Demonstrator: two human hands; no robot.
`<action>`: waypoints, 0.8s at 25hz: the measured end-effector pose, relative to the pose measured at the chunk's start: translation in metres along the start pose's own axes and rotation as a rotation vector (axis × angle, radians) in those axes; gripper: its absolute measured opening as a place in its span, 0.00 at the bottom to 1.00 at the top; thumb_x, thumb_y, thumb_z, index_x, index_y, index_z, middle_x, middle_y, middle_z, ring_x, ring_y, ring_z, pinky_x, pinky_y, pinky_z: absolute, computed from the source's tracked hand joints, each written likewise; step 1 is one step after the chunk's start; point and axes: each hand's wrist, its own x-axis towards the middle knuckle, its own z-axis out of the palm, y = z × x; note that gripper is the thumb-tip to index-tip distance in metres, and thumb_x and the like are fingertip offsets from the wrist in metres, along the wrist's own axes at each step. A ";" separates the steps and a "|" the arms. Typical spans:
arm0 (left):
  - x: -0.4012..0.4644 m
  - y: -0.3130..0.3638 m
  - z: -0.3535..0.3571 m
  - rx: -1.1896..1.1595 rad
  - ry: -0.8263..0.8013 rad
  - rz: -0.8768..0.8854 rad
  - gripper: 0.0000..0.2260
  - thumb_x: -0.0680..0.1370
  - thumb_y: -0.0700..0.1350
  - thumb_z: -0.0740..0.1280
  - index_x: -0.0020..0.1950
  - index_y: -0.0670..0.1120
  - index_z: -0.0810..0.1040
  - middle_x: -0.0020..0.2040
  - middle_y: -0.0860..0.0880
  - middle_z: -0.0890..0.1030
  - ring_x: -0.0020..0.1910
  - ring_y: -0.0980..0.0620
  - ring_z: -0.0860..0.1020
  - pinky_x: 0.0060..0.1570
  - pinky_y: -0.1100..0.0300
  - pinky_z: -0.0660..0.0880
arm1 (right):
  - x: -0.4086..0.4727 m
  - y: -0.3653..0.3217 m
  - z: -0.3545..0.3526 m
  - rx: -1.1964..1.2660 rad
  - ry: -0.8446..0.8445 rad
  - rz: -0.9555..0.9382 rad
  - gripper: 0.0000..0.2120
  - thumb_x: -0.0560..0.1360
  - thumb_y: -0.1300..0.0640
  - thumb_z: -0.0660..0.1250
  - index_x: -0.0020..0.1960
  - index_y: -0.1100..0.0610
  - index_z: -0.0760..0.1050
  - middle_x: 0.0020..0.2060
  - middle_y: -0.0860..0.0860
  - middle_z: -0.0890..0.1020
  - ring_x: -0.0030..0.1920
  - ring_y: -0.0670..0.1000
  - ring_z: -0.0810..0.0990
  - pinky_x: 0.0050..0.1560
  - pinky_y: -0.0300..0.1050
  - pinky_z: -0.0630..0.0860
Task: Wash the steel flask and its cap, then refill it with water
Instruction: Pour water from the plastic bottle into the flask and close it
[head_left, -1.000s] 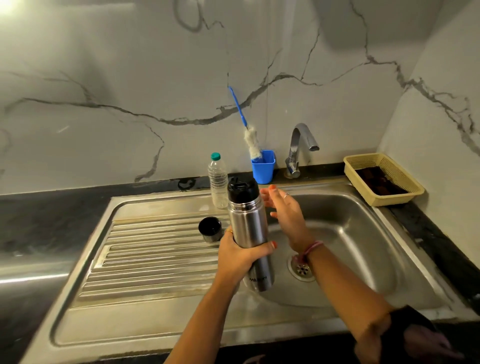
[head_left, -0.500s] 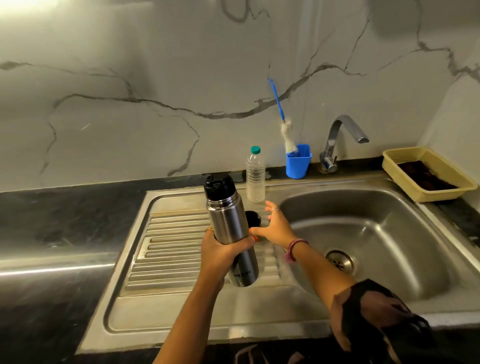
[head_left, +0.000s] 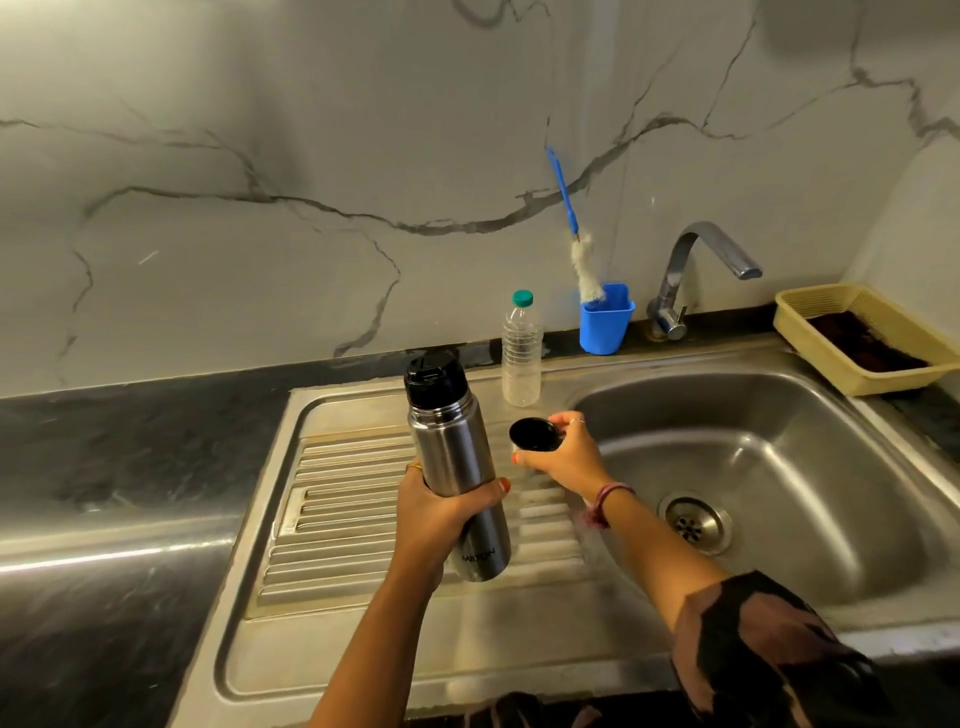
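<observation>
The steel flask (head_left: 457, 483) has the word "MILTON" printed near its bottom, upside down in this view. The left hand (head_left: 441, 512) grips the flask around its middle, fingers wrapped tight, and holds it up over the ridged draining board (head_left: 353, 519). A black stopper lid (head_left: 434, 383) sits on top of the flask. The right hand (head_left: 563, 454) curls its fingers around the black cap (head_left: 535, 434), just right of the flask, with the open side of the cap facing up. The steel sink (head_left: 779, 467) is set in a dark stone counter (head_left: 104, 457) below a white marble wall. Behind stand a clear plastic bottle (head_left: 521, 353) with a green top, a blue holder (head_left: 605, 319) with a bottle brush (head_left: 576, 234), a bent tap (head_left: 696, 270) and a yellow basket (head_left: 862, 338).
</observation>
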 end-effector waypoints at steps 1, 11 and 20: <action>0.001 -0.001 0.003 0.003 -0.003 -0.007 0.27 0.58 0.41 0.83 0.55 0.45 0.79 0.45 0.47 0.84 0.41 0.52 0.84 0.37 0.62 0.78 | -0.002 -0.001 -0.013 0.044 0.013 -0.011 0.33 0.62 0.52 0.80 0.59 0.51 0.65 0.56 0.49 0.75 0.56 0.50 0.75 0.56 0.43 0.74; -0.006 0.007 0.073 -0.010 -0.052 -0.001 0.23 0.61 0.36 0.82 0.53 0.44 0.79 0.44 0.47 0.85 0.41 0.50 0.84 0.39 0.58 0.79 | -0.040 -0.069 -0.187 -0.287 -0.014 -0.155 0.39 0.64 0.54 0.78 0.70 0.53 0.63 0.57 0.49 0.73 0.56 0.48 0.74 0.54 0.42 0.72; -0.020 0.022 0.161 0.034 -0.113 0.048 0.26 0.61 0.38 0.83 0.53 0.50 0.76 0.46 0.49 0.83 0.42 0.54 0.83 0.37 0.64 0.78 | -0.061 -0.101 -0.262 -0.142 -0.010 -0.328 0.32 0.67 0.55 0.77 0.68 0.50 0.70 0.57 0.48 0.76 0.54 0.48 0.78 0.51 0.37 0.77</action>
